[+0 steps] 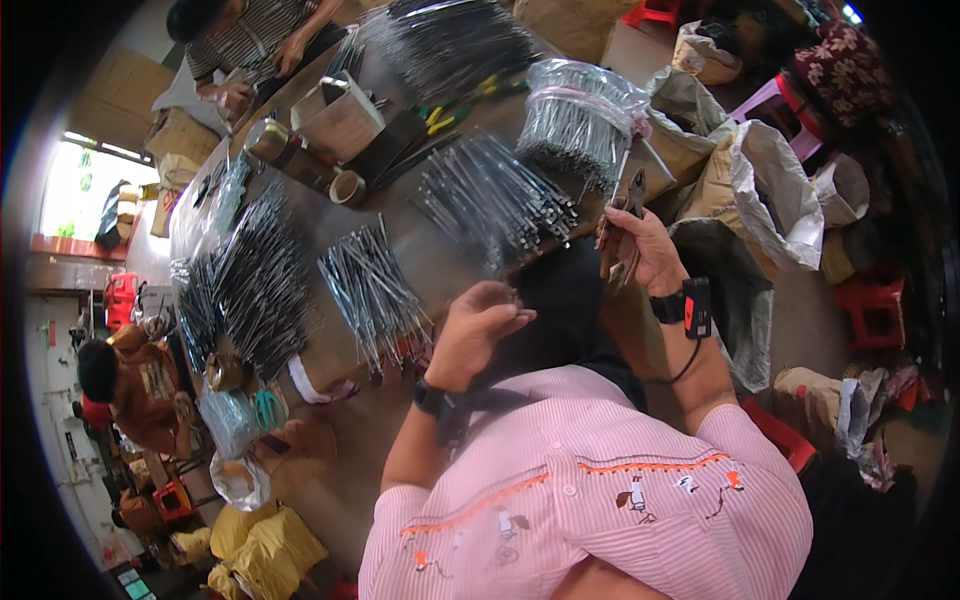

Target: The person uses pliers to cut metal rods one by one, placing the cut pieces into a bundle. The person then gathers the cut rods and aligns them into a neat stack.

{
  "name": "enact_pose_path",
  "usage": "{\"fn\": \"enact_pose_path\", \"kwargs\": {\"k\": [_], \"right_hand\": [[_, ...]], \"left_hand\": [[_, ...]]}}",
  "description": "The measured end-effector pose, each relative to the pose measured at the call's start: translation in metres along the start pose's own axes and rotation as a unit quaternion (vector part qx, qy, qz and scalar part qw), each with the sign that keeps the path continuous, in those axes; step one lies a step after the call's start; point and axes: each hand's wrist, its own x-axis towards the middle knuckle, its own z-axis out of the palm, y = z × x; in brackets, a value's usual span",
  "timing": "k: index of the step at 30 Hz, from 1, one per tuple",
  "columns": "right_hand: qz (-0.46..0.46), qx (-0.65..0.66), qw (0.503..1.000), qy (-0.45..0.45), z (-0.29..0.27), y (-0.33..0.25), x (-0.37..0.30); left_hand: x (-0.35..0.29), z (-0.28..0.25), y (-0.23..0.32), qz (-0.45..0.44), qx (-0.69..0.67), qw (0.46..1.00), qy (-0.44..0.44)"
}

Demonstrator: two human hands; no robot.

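My right hand (648, 252) is closed round a pair of pliers (634, 196) with brownish handles, its jaws pointing up, over the table's near edge. A thin light strip rises beside the jaws; whether it is gripped, I cannot tell. Lower and to the left, my left hand (474, 328) is raised with curled fingers and the thumb apart from them, slightly blurred, and nothing shows in it. Just beyond my hands lies a spread of thin metal strips (490, 195) with thicker near ends. A smaller pile of metal strips (372, 285) lies left of my left hand.
A plastic-wrapped bundle of strips (580, 125) stands at the right table end. Large dark piles (265, 285) lie left. A metal flask (285, 150), box (337, 120) and yellow-handled pliers (440, 118) sit behind. Open sacks (755, 190) stand right. Co-workers (250, 50) sit across and left.
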Motion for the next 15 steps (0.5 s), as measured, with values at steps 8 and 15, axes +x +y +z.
{"fn": "enact_pose_path", "kwargs": {"k": [8,15], "right_hand": [[-0.082,-0.165,0.982,-0.039,0.061,0.022,-0.04],[-0.108,-0.235,0.965,-0.044,0.076,0.052,-0.052]], "left_hand": [[0.011,0.022,-0.007,0.058,0.029,0.997,-0.032],[0.007,0.02,0.001,0.126,0.069,0.989,-0.022]]}}
